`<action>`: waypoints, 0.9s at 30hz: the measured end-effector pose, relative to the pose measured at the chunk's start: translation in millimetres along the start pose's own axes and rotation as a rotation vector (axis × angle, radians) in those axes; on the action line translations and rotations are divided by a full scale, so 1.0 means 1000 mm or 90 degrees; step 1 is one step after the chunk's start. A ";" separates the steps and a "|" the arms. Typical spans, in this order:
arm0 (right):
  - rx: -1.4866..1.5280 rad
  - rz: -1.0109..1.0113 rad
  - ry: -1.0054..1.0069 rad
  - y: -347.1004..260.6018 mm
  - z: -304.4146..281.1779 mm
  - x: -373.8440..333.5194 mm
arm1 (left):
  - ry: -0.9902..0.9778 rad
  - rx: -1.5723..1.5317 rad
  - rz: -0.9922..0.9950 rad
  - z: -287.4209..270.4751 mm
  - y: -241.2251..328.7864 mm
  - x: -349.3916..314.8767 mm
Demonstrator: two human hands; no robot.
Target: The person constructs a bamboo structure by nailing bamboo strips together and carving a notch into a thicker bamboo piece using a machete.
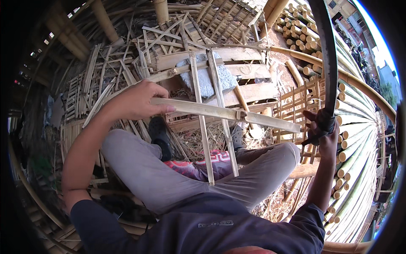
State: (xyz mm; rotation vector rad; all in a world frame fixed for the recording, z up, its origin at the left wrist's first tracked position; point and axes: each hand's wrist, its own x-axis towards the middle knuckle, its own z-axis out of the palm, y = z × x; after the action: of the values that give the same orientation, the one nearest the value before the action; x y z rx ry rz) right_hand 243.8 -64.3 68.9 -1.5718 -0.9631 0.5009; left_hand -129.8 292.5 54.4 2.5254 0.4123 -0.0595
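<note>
My left hand (138, 100) grips one end of a split bamboo strip (211, 111) between thumb and fingers. The strip runs to the right above my lap, lying across two narrower bamboo slats (198, 91) that point away from me. Their far ends lie over a grey stone block (229, 81), and their near ends reach over my thighs. Raised at the right, my right hand (329, 134) is closed round the dark-wrapped handle of a machete. The machete's long, slightly curved blade (328, 55) stands upright, apart from the strip's right end.
Wooden planks (249, 94) lie under and beside the stone. Stacked bamboo poles (353, 169) fill the right side, with a bamboo lattice (292, 103) standing before them. Bamboo offcuts (99, 72) are heaped at the left. A long bent pole (359, 82) crosses the far right.
</note>
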 end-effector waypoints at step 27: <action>-0.511 -0.217 -0.068 0.058 0.203 -0.007 | 0.375 -0.754 -0.187 0.184 0.061 0.027</action>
State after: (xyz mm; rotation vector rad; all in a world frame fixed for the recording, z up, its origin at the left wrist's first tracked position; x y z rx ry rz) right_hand 102.8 52.4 -36.9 -2.0245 -1.6024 -0.0725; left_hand -76.5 150.8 -69.7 1.2593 0.7559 0.6384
